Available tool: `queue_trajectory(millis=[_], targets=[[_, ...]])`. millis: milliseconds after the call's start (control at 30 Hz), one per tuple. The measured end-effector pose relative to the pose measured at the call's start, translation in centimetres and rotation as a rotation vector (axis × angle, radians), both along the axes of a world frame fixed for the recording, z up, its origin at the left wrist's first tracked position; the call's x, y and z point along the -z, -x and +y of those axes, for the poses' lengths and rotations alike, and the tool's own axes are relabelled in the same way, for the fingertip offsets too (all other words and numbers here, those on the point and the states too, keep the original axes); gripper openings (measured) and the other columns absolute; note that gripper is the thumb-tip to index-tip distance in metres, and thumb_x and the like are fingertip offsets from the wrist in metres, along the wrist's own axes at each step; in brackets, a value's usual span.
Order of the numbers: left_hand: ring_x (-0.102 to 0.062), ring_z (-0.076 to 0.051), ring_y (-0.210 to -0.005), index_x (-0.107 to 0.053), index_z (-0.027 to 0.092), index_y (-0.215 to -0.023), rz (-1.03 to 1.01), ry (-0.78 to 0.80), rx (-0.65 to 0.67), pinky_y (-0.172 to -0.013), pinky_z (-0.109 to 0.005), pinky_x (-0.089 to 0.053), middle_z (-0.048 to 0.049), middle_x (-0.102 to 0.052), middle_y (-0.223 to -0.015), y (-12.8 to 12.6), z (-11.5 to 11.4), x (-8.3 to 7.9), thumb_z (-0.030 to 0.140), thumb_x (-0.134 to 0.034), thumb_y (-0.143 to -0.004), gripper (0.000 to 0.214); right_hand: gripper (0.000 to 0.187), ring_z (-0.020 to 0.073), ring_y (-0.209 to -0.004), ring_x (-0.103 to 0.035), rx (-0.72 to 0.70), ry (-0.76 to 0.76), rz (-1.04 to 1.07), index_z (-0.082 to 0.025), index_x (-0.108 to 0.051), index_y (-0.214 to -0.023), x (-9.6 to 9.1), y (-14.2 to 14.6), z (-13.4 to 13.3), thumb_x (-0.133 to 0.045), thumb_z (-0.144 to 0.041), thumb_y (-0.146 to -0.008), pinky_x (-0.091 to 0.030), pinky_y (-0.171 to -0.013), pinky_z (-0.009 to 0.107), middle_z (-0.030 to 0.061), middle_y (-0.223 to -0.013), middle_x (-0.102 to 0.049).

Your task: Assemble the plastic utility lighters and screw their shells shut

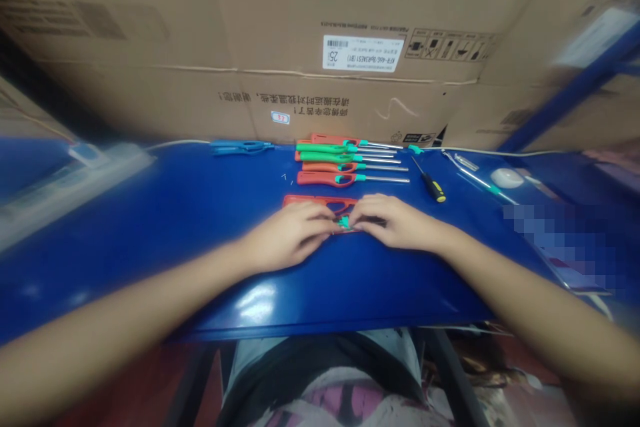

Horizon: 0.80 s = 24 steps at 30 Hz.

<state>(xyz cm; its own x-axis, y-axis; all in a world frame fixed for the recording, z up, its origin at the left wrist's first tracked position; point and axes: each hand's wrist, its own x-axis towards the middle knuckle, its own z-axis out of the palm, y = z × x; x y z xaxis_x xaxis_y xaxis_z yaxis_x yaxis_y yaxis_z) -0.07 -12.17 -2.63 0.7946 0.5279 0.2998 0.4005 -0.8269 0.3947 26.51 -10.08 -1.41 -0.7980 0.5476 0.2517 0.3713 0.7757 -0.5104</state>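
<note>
Both hands meet over an orange lighter casing [306,200] on the blue table, its long handle pointing left. A small green plastic part [344,221] shows between my fingertips. My left hand [287,233] pinches at the left side of that part, thumb and fingers close together. From the right, my right hand [393,220] is closed on its other side, fingers curled over the casing. My fingers hide much of the casing's right half. Just beyond lies a row of several gas lighters [320,178] in orange and green, with metal barrels pointing right.
A black and yellow screwdriver [431,185] lies right of the lighters. Blue lighter casings [240,147] rest at the back left, near a white power strip [85,180]. A round white object [507,178] sits at right. A large cardboard box [200,47] walls off the back.
</note>
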Motion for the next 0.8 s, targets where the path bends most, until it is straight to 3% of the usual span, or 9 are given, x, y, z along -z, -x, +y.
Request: queue_trajectory(millis=[333,567,633,800], targets=[[-0.059,-0.023,-0.114,-0.068,0.019,-0.125,0.007,0.005,-0.012,-0.102,-0.039,-0.050,-0.0117,-0.063,-0.123,-0.2,0.3,0.7,0.018,-0.047,-0.102,0.032,0.012,0.0205,-0.095,-0.062,0.010,-0.151,-0.080,-0.020,-0.067,-0.100,0.3,-0.1,-0.1,-0.056,-0.017,-0.096,-0.045,-0.087,0.038,0.0060,-0.100,-0.071],[-0.060,-0.022,-0.117,-0.069,0.020,-0.120,-0.037,-0.034,-0.021,-0.104,-0.037,-0.048,-0.0093,-0.065,-0.126,0.2,0.2,-0.3,0.020,-0.051,-0.100,0.026,0.052,0.0295,-0.132,-0.049,0.115,-0.283,-0.133,-0.026,-0.066,-0.129,1.4,-0.6,0.8,-0.045,0.000,-0.089,-0.040,-0.107,0.054,0.0108,-0.143,-0.056],[-0.061,-0.022,-0.114,-0.070,0.020,-0.116,-0.034,-0.065,-0.059,-0.101,-0.038,-0.048,-0.0092,-0.066,-0.123,0.7,0.4,-0.9,0.024,-0.054,-0.099,0.024,0.048,0.0307,-0.132,-0.049,0.155,-0.265,-0.158,-0.026,-0.068,-0.125,1.4,-0.9,1.1,-0.046,-0.002,-0.090,-0.041,-0.107,0.055,0.0110,-0.143,-0.055],[-0.066,-0.020,-0.090,-0.074,0.020,-0.101,0.116,-0.077,-0.057,-0.083,-0.033,-0.050,-0.0052,-0.072,-0.096,2.2,1.1,-2.2,0.031,-0.057,-0.097,0.020,0.010,0.0283,-0.115,-0.060,0.238,-0.176,-0.107,-0.020,-0.070,-0.095,0.9,-1.5,1.6,-0.061,-0.017,-0.091,-0.048,-0.099,0.049,0.0123,-0.125,-0.062]])
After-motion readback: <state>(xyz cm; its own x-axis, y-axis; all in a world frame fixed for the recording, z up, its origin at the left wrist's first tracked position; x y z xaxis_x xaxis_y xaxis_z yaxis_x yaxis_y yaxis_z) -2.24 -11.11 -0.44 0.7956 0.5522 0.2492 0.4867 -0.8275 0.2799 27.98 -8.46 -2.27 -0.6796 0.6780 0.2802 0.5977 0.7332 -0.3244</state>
